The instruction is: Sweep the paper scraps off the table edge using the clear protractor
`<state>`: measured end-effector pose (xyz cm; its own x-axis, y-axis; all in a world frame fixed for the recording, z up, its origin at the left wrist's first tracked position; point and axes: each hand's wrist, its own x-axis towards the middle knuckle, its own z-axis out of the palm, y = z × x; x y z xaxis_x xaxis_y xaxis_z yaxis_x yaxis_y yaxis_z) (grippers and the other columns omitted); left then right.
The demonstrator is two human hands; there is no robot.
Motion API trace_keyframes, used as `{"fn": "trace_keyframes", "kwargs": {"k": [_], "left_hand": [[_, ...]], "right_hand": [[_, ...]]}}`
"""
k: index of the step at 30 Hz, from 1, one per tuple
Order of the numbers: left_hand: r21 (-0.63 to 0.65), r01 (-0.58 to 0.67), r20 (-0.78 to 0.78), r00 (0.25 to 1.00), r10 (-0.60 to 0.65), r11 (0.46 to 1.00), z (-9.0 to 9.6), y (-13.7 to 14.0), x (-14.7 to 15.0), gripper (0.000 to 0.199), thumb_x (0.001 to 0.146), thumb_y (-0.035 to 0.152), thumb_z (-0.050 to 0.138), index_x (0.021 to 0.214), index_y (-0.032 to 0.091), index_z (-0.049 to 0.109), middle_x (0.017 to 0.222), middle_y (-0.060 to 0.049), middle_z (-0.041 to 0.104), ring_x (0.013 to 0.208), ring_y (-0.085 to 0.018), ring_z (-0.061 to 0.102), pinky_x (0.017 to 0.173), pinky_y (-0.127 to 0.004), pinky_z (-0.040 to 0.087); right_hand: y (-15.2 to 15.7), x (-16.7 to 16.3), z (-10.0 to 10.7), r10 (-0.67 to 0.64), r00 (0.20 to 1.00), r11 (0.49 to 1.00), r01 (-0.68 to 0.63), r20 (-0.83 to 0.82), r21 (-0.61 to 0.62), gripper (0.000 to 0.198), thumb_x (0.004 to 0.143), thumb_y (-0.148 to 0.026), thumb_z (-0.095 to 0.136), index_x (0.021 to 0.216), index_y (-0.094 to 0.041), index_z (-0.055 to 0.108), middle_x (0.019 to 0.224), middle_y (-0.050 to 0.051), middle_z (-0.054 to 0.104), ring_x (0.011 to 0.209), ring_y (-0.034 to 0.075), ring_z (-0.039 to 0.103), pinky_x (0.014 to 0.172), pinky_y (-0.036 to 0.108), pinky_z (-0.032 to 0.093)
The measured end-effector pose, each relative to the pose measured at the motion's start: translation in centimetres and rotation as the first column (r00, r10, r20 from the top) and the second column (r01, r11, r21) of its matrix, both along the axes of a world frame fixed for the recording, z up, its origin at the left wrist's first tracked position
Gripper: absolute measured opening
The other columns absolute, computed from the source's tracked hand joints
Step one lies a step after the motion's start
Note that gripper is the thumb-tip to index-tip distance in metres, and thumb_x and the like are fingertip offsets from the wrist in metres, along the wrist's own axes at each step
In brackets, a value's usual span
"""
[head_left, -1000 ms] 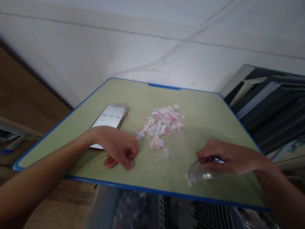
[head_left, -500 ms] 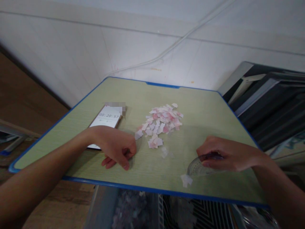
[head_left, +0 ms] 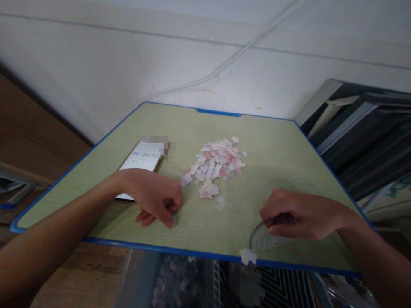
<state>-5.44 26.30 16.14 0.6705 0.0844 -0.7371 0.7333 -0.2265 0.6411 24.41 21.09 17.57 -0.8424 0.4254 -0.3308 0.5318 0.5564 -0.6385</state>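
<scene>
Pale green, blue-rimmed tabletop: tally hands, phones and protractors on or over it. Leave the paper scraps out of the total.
Bare hands, left hand and right hand: 2
Flat phone with a white lit screen: 1
Clear, curved plastic protractor: 1
Total: 4
Pink-and-white paper scraps: overlapping, not countable.

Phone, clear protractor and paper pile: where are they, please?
Phone point(head_left: 140, 161), head view: on its lit screen.
Clear protractor point(head_left: 264, 238), head view: on its exposed curved part.
Paper pile point(head_left: 216, 163), head view: middle of the heap.
</scene>
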Motion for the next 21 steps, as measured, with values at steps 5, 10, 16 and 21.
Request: {"fn": "trace_keyframes", "kwargs": {"k": [5,10,16,21], "left_hand": [[-0.002,-0.005,-0.029,1.000,0.005,1.000,0.1,0.0,0.1,0.028,0.075,0.016,0.056,0.052,0.021,0.041,0.036,0.004,0.052,0.034,-0.013,0.053,0.033,-0.019,0.038],[0.004,0.001,-0.001,1.000,-0.001,1.000,-0.1,0.0,0.0,0.028,0.074,0.015,0.056,0.051,0.021,0.041,0.036,0.004,0.052,0.033,-0.013,0.052,0.032,-0.018,0.038],[-0.016,-0.009,0.014,1.000,0.009,1.000,-0.2,0.0,-0.1,0.026,0.074,0.015,0.056,0.053,0.021,0.042,0.035,0.005,0.051,0.033,-0.012,0.052,0.031,-0.018,0.038],[-0.006,-0.007,0.016,1.000,0.007,1.000,-0.1,0.0,0.0,0.027,0.075,0.016,0.056,0.052,0.021,0.041,0.035,0.004,0.051,0.032,-0.011,0.051,0.032,-0.017,0.037]], "right_hand": [[-0.2,0.1,0.3,0.007,1.000,0.999,-0.007,0.013,-0.053,0.026,0.080,-0.022,0.049,0.055,-0.017,0.041,0.050,-0.005,0.035,0.047,0.007,0.035,0.048,0.023,0.023],[-0.1,0.4,0.2,0.010,0.999,0.997,-0.013,-0.030,-0.072,0.028,0.082,-0.023,0.047,0.056,-0.017,0.040,0.050,-0.006,0.033,0.047,0.007,0.034,0.048,0.023,0.023],[0.2,0.2,-0.5,-0.004,0.998,0.999,0.002,-0.066,-0.041,0.028,0.084,-0.027,0.047,0.059,-0.016,0.045,0.051,-0.005,0.036,0.047,0.007,0.036,0.047,0.021,0.023],[1.1,0.4,-1.0,-0.293,0.951,0.953,0.299,-0.099,0.048,0.034,0.089,-0.036,0.043,0.060,-0.017,0.043,0.052,-0.005,0.035,0.048,0.008,0.035,0.047,0.022,0.025]]}}
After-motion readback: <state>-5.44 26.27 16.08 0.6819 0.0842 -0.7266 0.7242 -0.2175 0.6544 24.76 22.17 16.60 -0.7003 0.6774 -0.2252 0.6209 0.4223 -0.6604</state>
